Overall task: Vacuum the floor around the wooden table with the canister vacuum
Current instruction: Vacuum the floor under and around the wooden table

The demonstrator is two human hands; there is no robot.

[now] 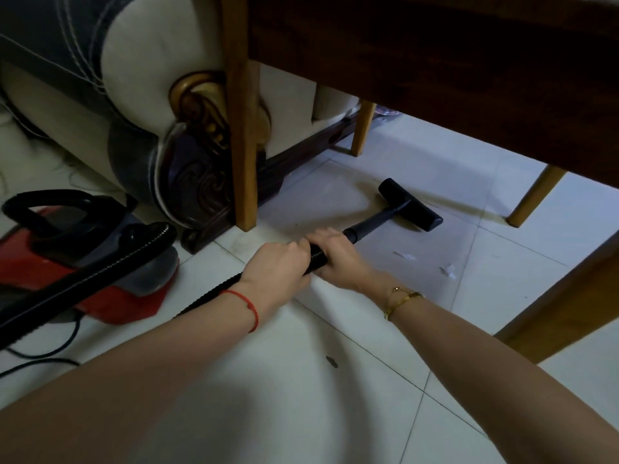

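A red and black canister vacuum sits on the white tiled floor at the left. Its ribbed black hose runs to a black wand ending in a flat black floor nozzle, which lies on the tiles under the dark wooden table. My left hand grips the hose end. Just ahead of it, my right hand grips the wand where it meets the hose.
Light wooden table legs stand at the left, the back and the right. An upholstered sofa with a carved dark base sits behind the left leg. Small white paper scraps and a dark speck lie on the tiles. A black power cord trails at the left.
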